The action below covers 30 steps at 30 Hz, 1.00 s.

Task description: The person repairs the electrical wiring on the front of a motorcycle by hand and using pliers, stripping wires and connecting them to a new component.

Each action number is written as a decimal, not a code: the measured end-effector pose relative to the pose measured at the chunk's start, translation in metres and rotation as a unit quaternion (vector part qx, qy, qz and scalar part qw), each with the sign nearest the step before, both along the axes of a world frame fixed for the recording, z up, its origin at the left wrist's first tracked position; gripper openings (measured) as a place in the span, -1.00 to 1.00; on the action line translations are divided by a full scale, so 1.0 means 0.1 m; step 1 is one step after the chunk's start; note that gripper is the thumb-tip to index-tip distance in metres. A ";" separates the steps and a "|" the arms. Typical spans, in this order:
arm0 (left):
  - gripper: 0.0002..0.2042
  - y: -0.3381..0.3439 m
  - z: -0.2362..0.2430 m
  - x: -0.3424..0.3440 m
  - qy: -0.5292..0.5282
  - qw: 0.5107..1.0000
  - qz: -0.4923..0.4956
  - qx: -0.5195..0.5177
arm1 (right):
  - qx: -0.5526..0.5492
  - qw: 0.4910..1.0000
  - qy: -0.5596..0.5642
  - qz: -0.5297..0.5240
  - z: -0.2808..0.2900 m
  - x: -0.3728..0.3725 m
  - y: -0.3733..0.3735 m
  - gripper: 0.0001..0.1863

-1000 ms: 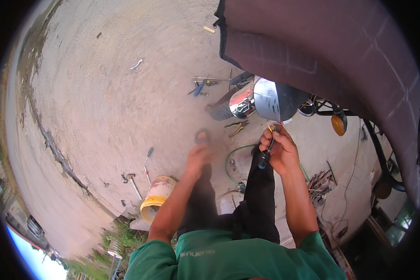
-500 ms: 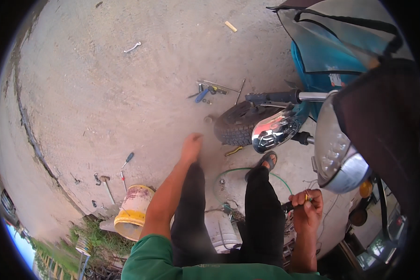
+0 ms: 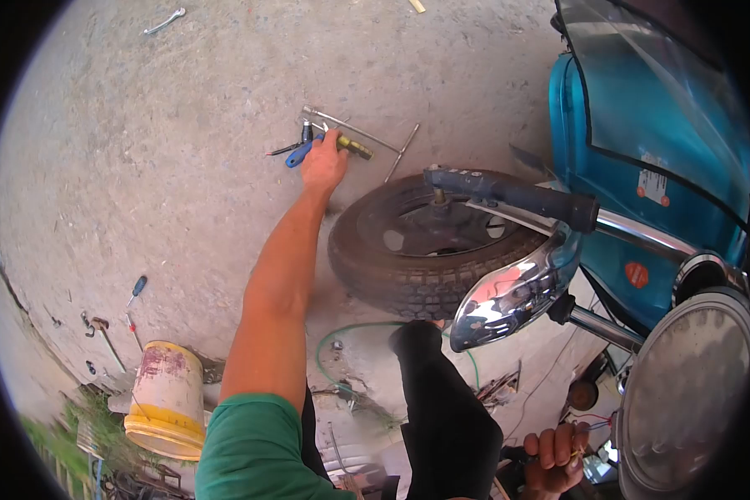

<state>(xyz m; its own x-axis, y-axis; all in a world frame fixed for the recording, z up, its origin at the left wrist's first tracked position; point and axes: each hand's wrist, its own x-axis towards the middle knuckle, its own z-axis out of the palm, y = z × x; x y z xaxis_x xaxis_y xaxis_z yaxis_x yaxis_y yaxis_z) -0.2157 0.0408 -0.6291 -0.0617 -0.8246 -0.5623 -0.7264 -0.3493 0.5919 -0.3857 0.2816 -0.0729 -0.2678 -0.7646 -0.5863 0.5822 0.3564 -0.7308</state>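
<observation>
My left hand [image 3: 325, 162] reaches down to a small heap of tools on the ground, its fingers stretched out over them. Under and beside the fingertips lie a blue-handled tool [image 3: 298, 154] and a yellow-and-black handle [image 3: 355, 147]; no firm grip shows. Just beyond is a T-shaped metal wrench [image 3: 402, 153]. Low at the right, my right hand [image 3: 557, 454] is curled closed around a slim dark thing with a yellow bit showing at the fingers; its kind is unclear. To the right of my left hand stands a black wheel [image 3: 408, 279] under a chrome mudguard [image 3: 508, 304].
A blue vehicle body [image 3: 617, 250] with a clear plastic sheet and a round headlamp [image 3: 687, 392] crowd the right side. A white-and-yellow bucket [image 3: 165, 392] lies tipped at lower left, near a hammer [image 3: 108, 346] and a screwdriver [image 3: 137, 287]. A green hose [image 3: 329, 333] curves over the ground.
My left hand has moved forward from beside the tyre to the heap of tools. The view has shifted closer to the wheel. My right hand stays closed, now lower in the picture.
</observation>
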 end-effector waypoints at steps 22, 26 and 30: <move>-0.79 1.06 5.44 1.70 0.492 0.825 0.269 0.070 | 0.021 0.994 -0.063 -0.082 1.41 0.54 -0.33 -0.70; -0.85 1.16 6.14 1.42 0.497 0.816 0.249 0.159 | -0.014 0.994 -0.087 -0.071 1.51 0.59 -0.33 -0.67; -0.93 1.32 6.64 1.00 0.510 0.812 0.205 0.197 | 0.003 1.000 0.000 0.000 1.51 0.62 -0.36 -0.58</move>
